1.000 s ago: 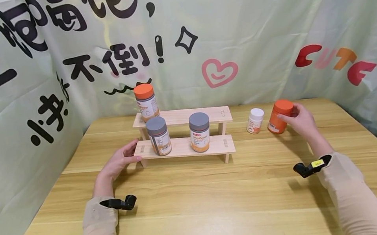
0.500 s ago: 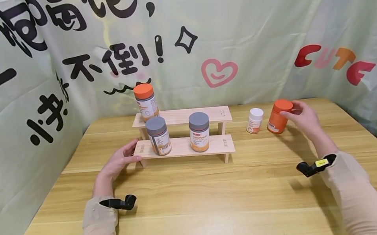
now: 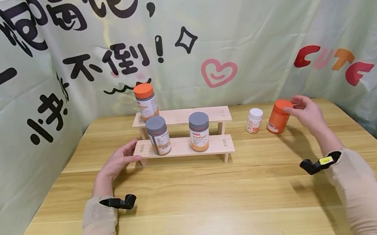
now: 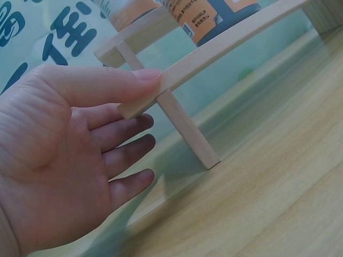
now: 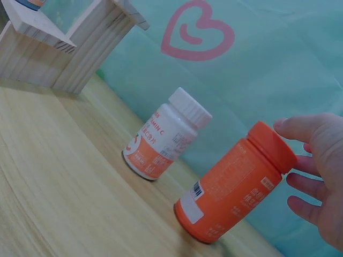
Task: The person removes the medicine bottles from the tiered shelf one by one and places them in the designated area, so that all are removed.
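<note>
At the left end of the small wooden two-step shelf (image 3: 181, 146), my left hand (image 3: 120, 158) pinches the lower plank (image 4: 214, 59), thumb on top and fingers beneath. My right hand (image 3: 308, 112) is beside an orange bottle (image 3: 277, 118) that stands on the table at the right. Its thumb is right at the orange cap (image 5: 271, 144) and its other fingers are loosely bent on the cap's far side. Just left of that bottle stands a smaller white-capped bottle (image 5: 164, 136). Two grey-capped bottles (image 3: 199, 132) stand on the lower plank.
An orange-capped bottle (image 3: 146, 104) stands at the left of the upper plank (image 3: 188, 115). Behind the wooden table (image 3: 200, 207) hangs a pale green cloth (image 3: 255, 25) with lettering and a pink heart. Both wrists carry black camera mounts (image 3: 122, 202).
My right hand has drawn back to the right and slightly up along the orange bottle, its grip loosening. The bottle stays put, and my left hand has not moved.
</note>
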`<state>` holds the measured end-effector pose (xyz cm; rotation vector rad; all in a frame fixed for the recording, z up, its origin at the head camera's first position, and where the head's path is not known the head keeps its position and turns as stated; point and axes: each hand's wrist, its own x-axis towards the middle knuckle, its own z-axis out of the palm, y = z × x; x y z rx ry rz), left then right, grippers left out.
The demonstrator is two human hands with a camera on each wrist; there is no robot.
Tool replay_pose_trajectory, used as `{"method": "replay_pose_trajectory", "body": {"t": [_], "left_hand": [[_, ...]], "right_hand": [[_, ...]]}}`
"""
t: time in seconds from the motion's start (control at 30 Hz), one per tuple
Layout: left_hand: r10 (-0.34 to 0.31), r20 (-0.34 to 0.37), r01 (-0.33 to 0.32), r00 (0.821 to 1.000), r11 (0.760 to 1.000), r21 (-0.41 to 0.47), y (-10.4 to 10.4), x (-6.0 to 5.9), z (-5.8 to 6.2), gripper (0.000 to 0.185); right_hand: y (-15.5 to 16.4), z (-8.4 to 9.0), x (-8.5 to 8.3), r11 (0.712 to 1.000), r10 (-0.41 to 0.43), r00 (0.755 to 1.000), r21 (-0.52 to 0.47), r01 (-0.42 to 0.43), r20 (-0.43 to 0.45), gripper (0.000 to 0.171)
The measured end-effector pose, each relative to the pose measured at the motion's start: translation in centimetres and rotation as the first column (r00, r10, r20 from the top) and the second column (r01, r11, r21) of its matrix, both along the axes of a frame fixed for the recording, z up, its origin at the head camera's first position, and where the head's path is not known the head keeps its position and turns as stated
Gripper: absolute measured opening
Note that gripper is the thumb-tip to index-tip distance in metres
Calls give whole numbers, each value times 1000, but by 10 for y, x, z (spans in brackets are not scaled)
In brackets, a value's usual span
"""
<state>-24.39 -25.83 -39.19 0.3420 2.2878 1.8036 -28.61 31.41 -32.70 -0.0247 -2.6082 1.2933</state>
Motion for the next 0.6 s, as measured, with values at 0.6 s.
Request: {"method": "replay_pose_trajectory", "body": {"t": [0.6], "left_hand": [[-22,-8,22,1000,1000,2,1,1,3,78]], "right_hand": [[-33,46,-2,993,120,993,-2,-120,-19,75]]}}
